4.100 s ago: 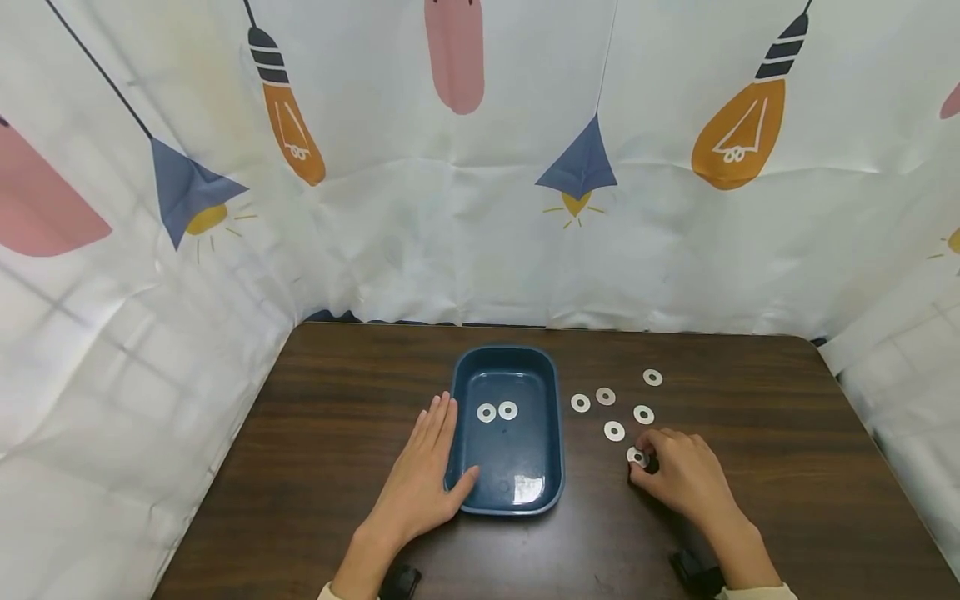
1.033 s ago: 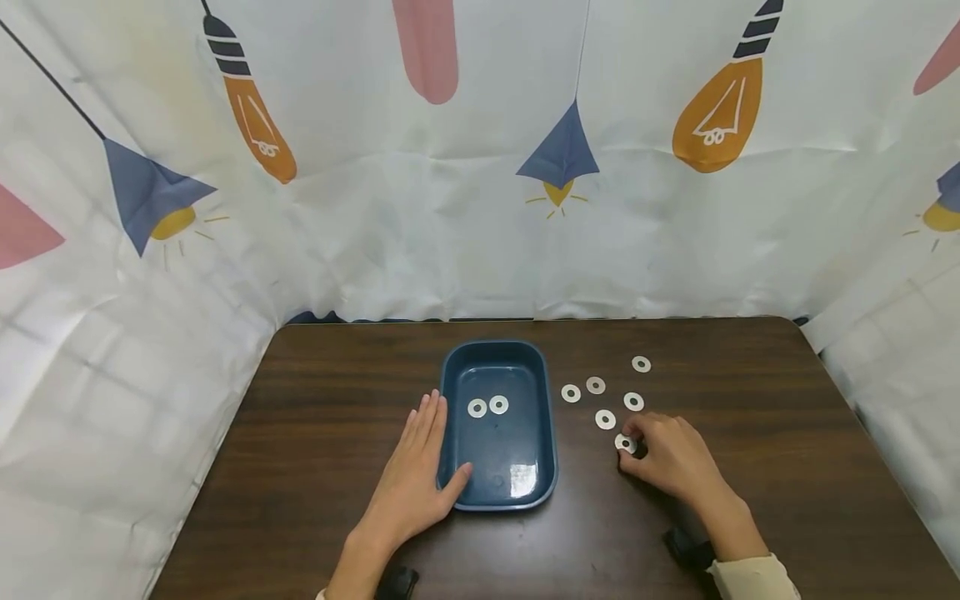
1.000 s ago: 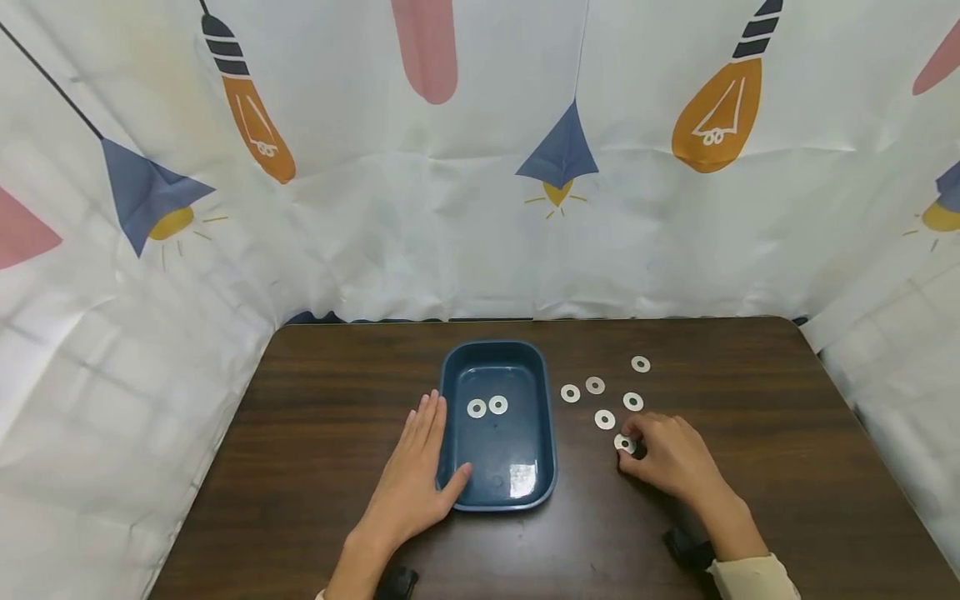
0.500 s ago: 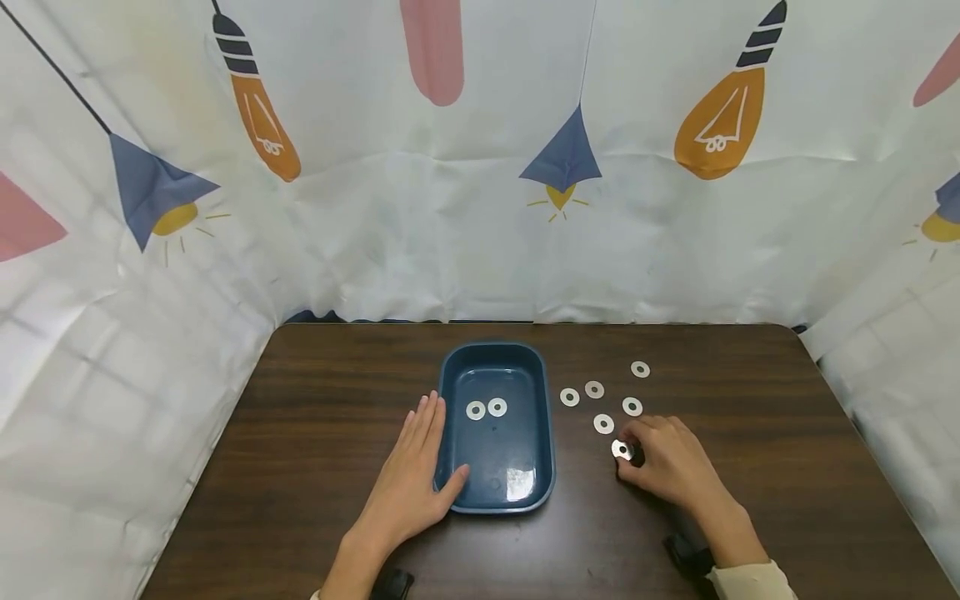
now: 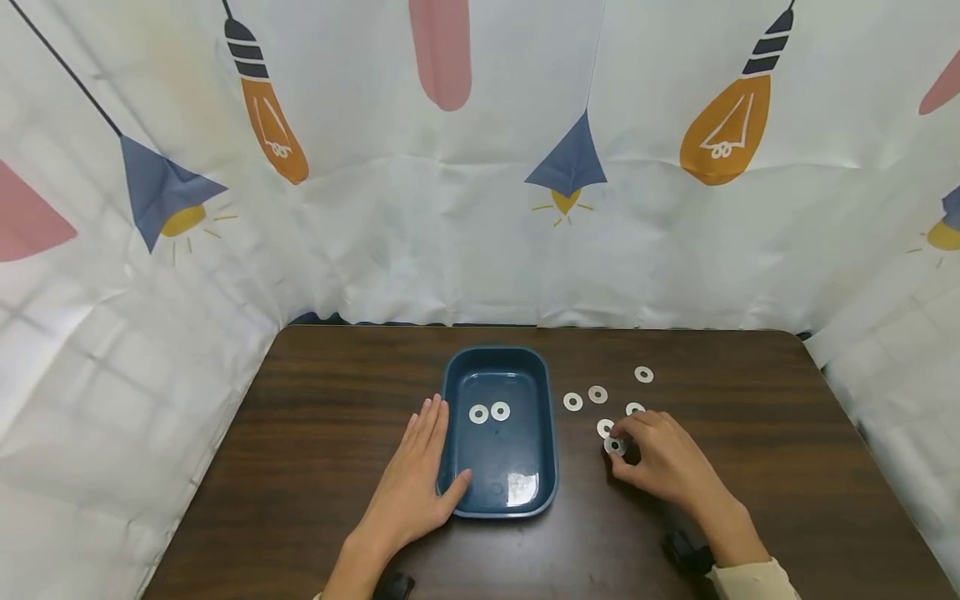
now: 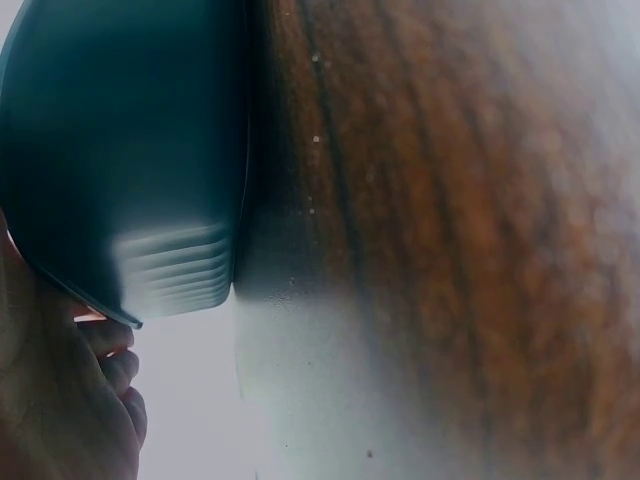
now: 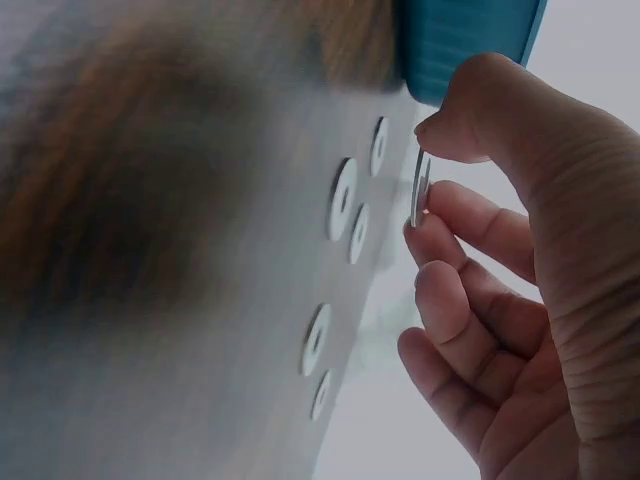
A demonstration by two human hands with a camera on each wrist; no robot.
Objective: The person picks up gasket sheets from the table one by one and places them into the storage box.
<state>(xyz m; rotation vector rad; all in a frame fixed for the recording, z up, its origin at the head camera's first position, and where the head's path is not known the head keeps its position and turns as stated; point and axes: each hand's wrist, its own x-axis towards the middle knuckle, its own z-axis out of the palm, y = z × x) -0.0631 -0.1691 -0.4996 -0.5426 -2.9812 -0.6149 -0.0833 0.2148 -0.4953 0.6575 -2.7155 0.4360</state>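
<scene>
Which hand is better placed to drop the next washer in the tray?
Right. The right hand already pinches a washer between thumb and fingers, lifted off the table, just right of the blue tray. The left hand lies flat against the tray's left wall, holding no washer.

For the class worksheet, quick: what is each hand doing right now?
Left hand: open, flat against the dark blue plastic tray.
Right hand: pinching a flat silver metal washer.

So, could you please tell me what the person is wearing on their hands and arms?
Both hands are bare, with no gloves or rings visible. The right hand shows a cream sleeve cuff at the wrist, with a small black device beside it. The left hand has a similar black device at its wrist; its sleeve barely shows.
</scene>
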